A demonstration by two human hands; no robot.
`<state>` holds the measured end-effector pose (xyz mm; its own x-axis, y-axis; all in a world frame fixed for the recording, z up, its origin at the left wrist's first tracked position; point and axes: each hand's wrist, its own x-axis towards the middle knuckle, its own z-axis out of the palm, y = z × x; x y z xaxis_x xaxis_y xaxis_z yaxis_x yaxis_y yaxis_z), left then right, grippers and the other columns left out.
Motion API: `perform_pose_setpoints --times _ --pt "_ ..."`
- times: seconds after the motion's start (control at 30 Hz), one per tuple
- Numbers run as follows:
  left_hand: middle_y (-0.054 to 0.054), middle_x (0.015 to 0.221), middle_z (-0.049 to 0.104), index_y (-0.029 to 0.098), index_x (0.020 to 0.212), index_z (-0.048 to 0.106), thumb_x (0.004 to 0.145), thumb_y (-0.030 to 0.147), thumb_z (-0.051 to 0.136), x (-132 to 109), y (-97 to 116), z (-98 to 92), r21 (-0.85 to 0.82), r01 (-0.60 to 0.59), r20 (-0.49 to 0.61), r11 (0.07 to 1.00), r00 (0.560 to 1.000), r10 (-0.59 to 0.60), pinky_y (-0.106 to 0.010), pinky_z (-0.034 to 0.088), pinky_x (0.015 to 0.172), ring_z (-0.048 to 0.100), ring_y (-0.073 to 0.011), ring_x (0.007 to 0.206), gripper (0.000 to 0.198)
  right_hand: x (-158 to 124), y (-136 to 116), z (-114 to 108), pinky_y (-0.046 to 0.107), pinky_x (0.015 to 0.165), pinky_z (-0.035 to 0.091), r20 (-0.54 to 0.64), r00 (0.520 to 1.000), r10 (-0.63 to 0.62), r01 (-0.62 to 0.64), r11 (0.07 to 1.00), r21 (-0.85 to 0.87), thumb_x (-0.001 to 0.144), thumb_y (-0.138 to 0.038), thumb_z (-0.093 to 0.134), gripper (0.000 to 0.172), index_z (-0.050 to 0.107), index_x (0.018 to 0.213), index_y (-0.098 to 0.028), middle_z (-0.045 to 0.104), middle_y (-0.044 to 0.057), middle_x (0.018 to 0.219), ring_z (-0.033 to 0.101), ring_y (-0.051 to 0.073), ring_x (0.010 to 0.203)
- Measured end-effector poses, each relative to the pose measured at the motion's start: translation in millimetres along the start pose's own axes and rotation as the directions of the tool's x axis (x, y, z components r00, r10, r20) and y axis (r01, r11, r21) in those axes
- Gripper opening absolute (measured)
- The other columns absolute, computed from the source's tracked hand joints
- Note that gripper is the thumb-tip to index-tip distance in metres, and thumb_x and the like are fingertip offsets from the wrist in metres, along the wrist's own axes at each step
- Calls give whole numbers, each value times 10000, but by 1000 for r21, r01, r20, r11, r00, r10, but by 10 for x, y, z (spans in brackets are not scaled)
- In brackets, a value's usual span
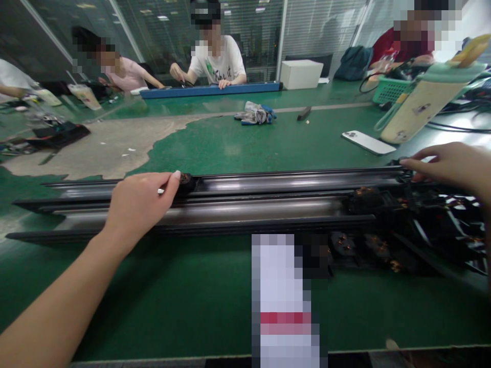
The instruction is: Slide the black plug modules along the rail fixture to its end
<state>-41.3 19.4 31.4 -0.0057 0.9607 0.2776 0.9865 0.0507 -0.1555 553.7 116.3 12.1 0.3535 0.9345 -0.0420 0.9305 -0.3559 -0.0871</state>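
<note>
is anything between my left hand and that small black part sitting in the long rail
Nothing visible. The left hand already has its fingertips at the small black plastic part in the upper channel of the long black metal rail. The right hand rests at the rail's far right end.

Left hand [140,202] pinching black part [185,179], long rail [268,197], right hand [448,164]

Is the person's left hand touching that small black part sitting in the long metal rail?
Touching. In the head view, the left hand lies over the long rail, and its fingertips press against the small black part with no gap visible between them.
</note>
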Motion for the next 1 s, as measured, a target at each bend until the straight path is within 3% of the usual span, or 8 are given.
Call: perform_pose_setpoints --times 0.2,0.33,0.5,0.77,1.0 --pt "-226 1157 797 122 1142 796 1067 525 209 19 -41 32 -133 -135 10 982 990 138 -445 508 940 723 -385 1124 715 -79 -81 -21 453 715 494 1 1000 20 -20 1000 15 779 -587 589 376 698 891 -245 710 104 755 633 311 753" --pt "-218 1184 802 109 1208 781 1070 541 214 11 -39 41 -171 -155 21 973 987 161 -457 528 1001 728 -376 1157 726 -78 -86 -28 456 723 498 11 1000 16 -17 1000 20 777 -600 583 388 686 889 -243 731 109 775 638 316 765" --pt "-189 1367 767 106 1337 749 1076 527 242 -9 -3 61 -235 -210 -13 949 977 213 -460 497 1149 686 -348 1320 709 -68 -84 -34 451 710 477 35 999 14 -14 1000 -4 798 -609 579 394 692 863 -238 717 121 772 625 307 759" --pt "-134 1422 754 173 1451 705 1060 575 262 -17 -17 134 -295 -265 -34 918 963 267 -479 540 1121 716 -338 1299 715 -68 -123 -32 459 714 491 59 998 7 -5 1000 -31 836 -627 541 425 674 731 -237 721 134 763 632 304 726" --pt "-127 1434 748 182 1462 698 1058 569 265 -20 -22 112 -307 -273 -27 912 960 279 -472 542 1124 721 -328 1293 708 -122 -186 -41 431 723 484 54 998 38 -35 998 -47 874 -599 525 405 658 744 -239 712 130 793 616 284 746"
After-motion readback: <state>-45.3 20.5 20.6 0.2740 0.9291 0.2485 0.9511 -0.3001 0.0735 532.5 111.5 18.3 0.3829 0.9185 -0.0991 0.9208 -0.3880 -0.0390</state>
